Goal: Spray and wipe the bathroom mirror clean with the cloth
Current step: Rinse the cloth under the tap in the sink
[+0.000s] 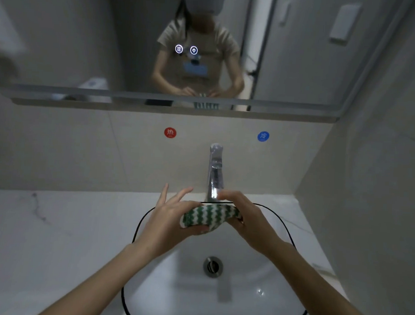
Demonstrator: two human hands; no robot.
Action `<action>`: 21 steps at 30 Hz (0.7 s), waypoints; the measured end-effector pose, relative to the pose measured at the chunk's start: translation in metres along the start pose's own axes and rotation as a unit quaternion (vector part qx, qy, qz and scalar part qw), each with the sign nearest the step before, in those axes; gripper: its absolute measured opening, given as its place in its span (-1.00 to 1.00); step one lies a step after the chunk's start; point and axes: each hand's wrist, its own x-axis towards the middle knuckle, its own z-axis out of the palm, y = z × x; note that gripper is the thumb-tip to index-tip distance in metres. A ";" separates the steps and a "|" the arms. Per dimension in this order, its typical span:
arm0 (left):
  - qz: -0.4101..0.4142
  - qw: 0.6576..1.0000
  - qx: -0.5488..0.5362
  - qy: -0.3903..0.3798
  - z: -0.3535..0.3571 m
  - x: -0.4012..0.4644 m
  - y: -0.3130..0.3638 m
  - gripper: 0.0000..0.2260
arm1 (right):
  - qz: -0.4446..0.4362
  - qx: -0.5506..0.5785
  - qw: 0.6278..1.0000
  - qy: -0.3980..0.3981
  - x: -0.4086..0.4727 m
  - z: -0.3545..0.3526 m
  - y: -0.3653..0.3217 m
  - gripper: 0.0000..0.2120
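Observation:
A green-and-white zigzag cloth (210, 215) is bunched into a roll and held over the sink between both hands. My left hand (170, 217) holds its left end from below, thumb under the cloth and the other fingers spread upward. My right hand (242, 213) grips its right end, fingers curled over the top. The bathroom mirror (88, 37) spans the wall above, with two lit touch icons (186, 49) and the person's reflection in it. No spray bottle is in view.
A chrome tap (215, 172) stands right behind the hands. Below is a white basin (262, 302) with a black rim and a drain (212, 266). White marble counter (55, 241) lies on the left. A wall closes the right side.

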 end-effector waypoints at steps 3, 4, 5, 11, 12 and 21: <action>-0.031 0.999 -0.021 -0.018 0.007 -0.008 0.002 -0.63 | 0.029 0.008 1.000 -0.007 -0.014 0.003 0.003 -0.54; -0.038 0.999 -0.024 -0.017 0.009 -0.011 0.004 -0.64 | 0.039 0.009 0.999 -0.011 -0.018 0.004 0.004 -0.57; -0.046 0.998 -0.028 -0.018 0.011 -0.013 0.005 -0.64 | 0.053 0.010 0.998 -0.016 -0.021 0.004 0.005 -0.60; -0.076 0.995 -0.064 -0.027 0.021 -0.026 0.010 -0.69 | 0.154 0.067 0.985 -0.038 -0.044 0.000 0.004 -0.54; -0.085 0.993 -0.073 -0.029 0.023 -0.028 0.012 -0.67 | 0.176 0.080 0.980 -0.047 -0.048 0.000 0.003 -0.50; -0.251 0.927 -0.274 -0.046 0.018 -0.040 0.027 -0.80 | 0.240 0.060 0.967 -0.066 -0.065 0.013 0.000 -0.51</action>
